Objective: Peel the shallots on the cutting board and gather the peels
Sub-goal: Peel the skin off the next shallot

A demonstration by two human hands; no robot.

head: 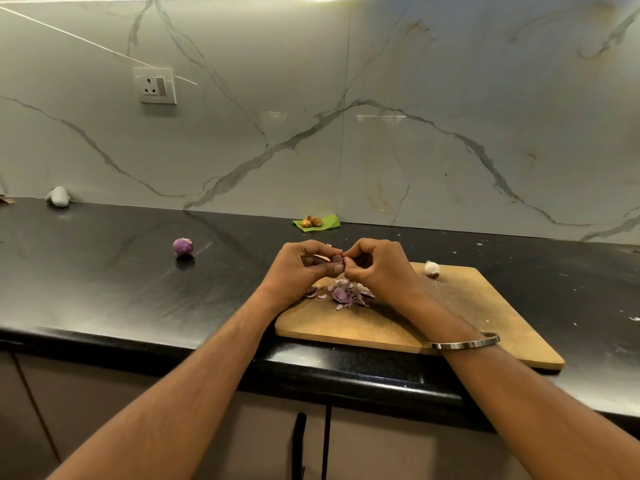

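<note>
A small shallot (336,258) is held between two hands above a wooden cutting board (450,317).

The shallot is pinched by the curled fingers of the left hand (304,266) and the fingertips of the right hand (375,265), raised over the board's far left corner. A pile of purple peels (343,294) is seen on the board beneath the hands. A pale peeled shallot (432,268) is set at the board's far edge. A purple unpeeled shallot (182,247) lies on the black surface (104,278), well to the left.

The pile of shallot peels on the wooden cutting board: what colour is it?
Purple and pale pink, best seen in the head view.
</note>
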